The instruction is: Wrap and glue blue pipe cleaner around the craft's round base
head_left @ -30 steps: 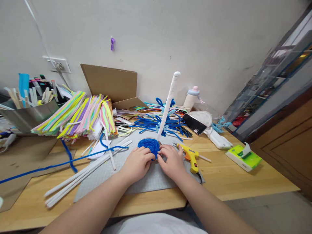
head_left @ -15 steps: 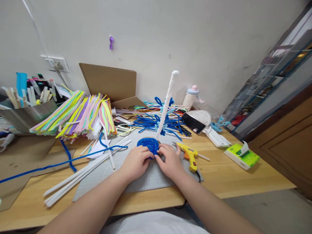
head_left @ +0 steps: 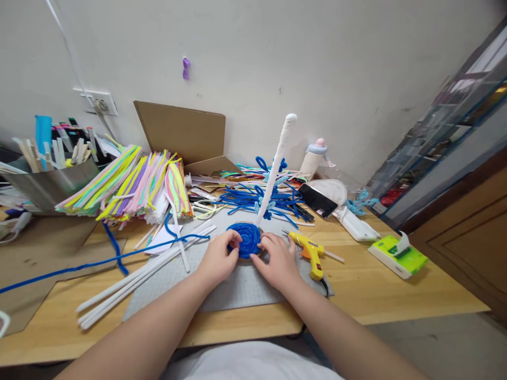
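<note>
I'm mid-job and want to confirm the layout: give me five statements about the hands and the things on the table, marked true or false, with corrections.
1. The left hand and the right hand are both at the coil. True.
2. The phone lies farther back than the glue gun. True.
3. The glue gun lies left of the coil. False: it lies to the right, beside the right hand.
4. The phone is lit up. False: it is dark.
5. The white rod rises on the coil's far side. True.
</note>
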### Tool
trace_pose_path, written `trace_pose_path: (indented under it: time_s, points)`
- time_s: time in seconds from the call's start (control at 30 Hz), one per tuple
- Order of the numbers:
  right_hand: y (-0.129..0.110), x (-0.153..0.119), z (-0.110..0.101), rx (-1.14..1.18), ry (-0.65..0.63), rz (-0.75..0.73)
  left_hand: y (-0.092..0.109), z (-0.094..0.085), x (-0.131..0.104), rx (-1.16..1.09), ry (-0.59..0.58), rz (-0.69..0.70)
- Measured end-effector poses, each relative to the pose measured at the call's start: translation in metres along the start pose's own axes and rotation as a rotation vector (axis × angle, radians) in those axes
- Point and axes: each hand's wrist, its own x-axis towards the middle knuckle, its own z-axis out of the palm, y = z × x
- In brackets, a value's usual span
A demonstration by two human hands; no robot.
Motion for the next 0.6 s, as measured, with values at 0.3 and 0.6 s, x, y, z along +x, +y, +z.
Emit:
trace_pose_path:
  time_s: [0.3, 0.6]
  points:
    - [0.0007, -0.0007, 0.0017, 0.011, 0.001, -0.005, 0.0028, 0.0040, -0.0023, 0.223, -0.094, 0.063]
    - [0.0001, -0.0015, 0.0018, 0.012, 0.007, -0.010, 0.0051, 0.0005, -0.0048, 0.327, -0.147, 0.088]
